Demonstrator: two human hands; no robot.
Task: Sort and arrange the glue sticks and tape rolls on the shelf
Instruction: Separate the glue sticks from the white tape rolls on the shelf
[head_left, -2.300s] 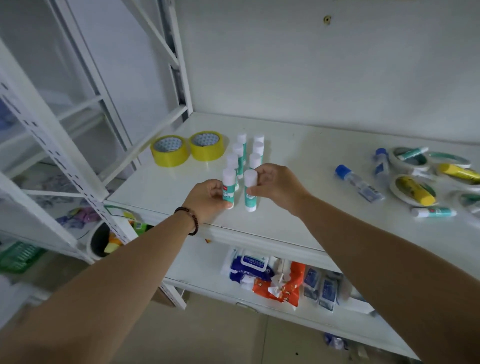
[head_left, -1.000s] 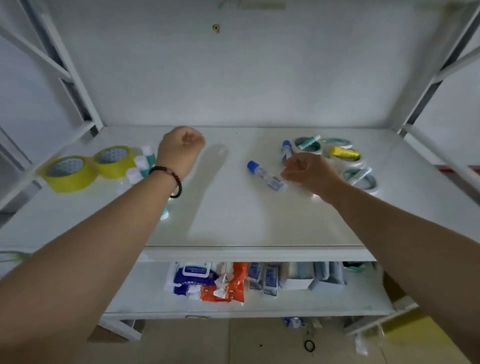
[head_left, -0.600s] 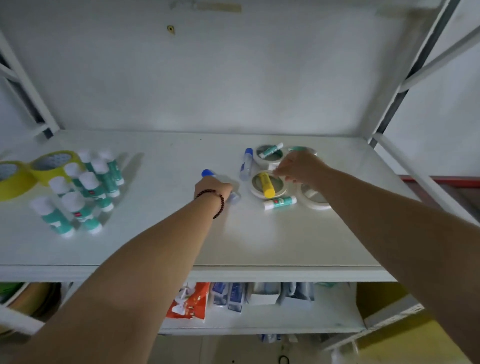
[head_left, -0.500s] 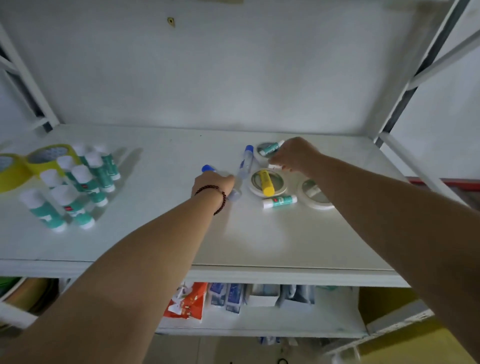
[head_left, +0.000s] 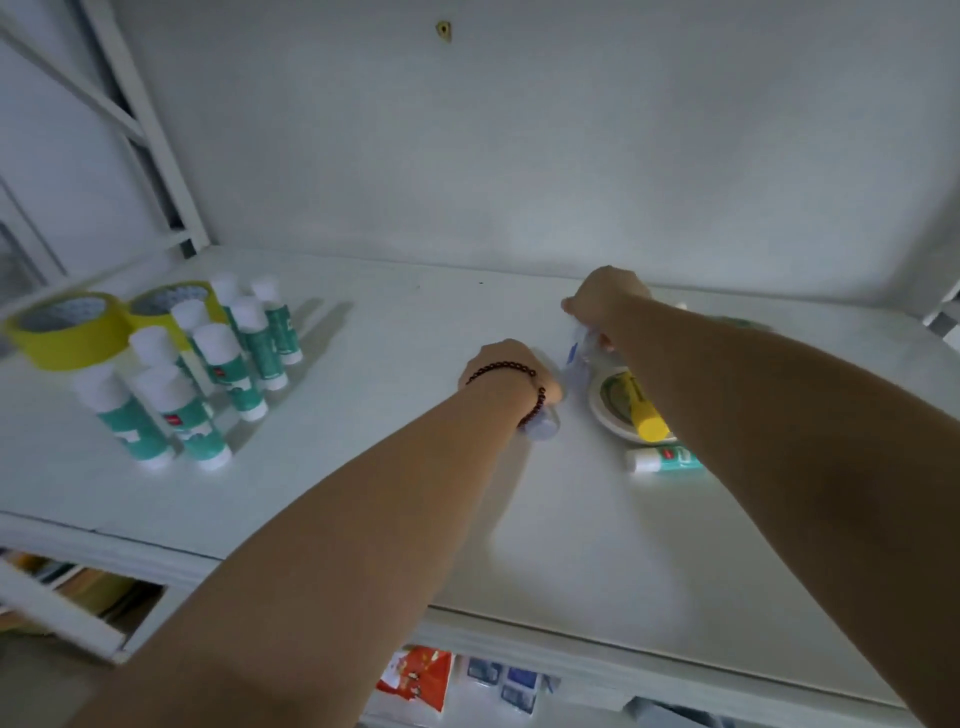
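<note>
My left hand (head_left: 511, 370), with a bead bracelet at the wrist, grips a clear liquid glue bottle (head_left: 543, 427) on the white shelf (head_left: 389, 467); only the bottle's end shows below the wrist. My right hand (head_left: 605, 299) holds a second clear glue bottle (head_left: 581, 354) with blue on it, just behind. A yellow glue stick (head_left: 644, 411) lies on a white tape roll (head_left: 602, 410). A green-and-white glue stick (head_left: 665, 460) lies beside my right forearm. Several green-and-white glue sticks (head_left: 218, 364) stand grouped at the left, next to two yellow tape rolls (head_left: 62, 327).
The white back wall (head_left: 519, 156) rises behind the shelf, and a frame post (head_left: 150, 135) stands at the left. An orange packet (head_left: 418, 675) and blue packs (head_left: 509, 683) lie on the lower shelf. My right arm hides more tape rolls at the right.
Both hands left the standing glue sticks and moved right to the loose pile. My left hand closed on one clear glue bottle. My right hand took hold of the other.
</note>
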